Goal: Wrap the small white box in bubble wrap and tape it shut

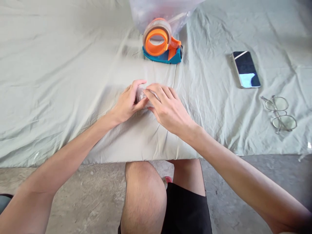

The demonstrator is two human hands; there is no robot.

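Note:
Near the front of the cloth-covered table, my left hand (128, 100) curls around a small clear, shiny plastic-wrapped bundle (140, 94). My right hand (167, 105) closes over the bundle's right side, its fingers meeting my left thumb. Most of the bundle is hidden by my fingers, and what is inside it cannot be made out. Beyond both hands stands a tape dispenser (162, 58) with a blue base and orange parts, carrying a roll of tape (168, 27).
A plastic bag (165, 11) sits behind the dispenser. On the right lie a phone (246, 69) and folded eyeglasses (280, 112). Wrinkled grey-green cloth (60, 71) covers the table, whose front edge runs just above my knees (145, 185).

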